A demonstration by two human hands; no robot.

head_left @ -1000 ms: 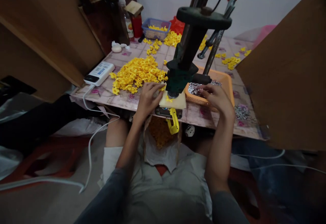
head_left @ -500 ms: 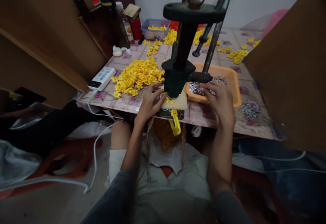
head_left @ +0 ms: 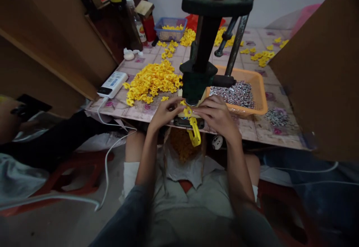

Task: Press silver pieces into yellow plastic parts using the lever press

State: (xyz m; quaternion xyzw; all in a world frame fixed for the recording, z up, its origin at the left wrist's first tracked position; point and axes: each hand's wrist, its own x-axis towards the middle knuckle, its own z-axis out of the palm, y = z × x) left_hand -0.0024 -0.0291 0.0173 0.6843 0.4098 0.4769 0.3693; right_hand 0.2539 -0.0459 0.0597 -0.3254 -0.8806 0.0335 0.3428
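Below the head of the dark green hand press (head_left: 198,76), my left hand (head_left: 165,115) pinches a yellow flower-shaped plastic piece (head_left: 187,111) between thumb and fingers. A small shiny spot shows at the piece's middle. From the other side, my right hand (head_left: 218,115) brings its closed fingertips right up to the piece; whatever they hold is too small to make out. Just under the piece, a yellow curved plastic strip (head_left: 195,131) hangs at the front of the press base (head_left: 179,122). Left of the press lies a heap of yellow flower-shaped pieces (head_left: 153,80).
An orange basket (head_left: 262,93) of small metallic parts (head_left: 238,94) stands right of the press, with a loose pile (head_left: 277,117) beside it. A white power strip (head_left: 112,85) lies at left. Behind are a blue basket (head_left: 171,33) and a bottle (head_left: 139,26). Brown boards flank the table.
My right hand has moved left from the orange basket to the yellow piece under the press. My left hand now holds that piece up, nearer the front edge. The view has shifted slightly.
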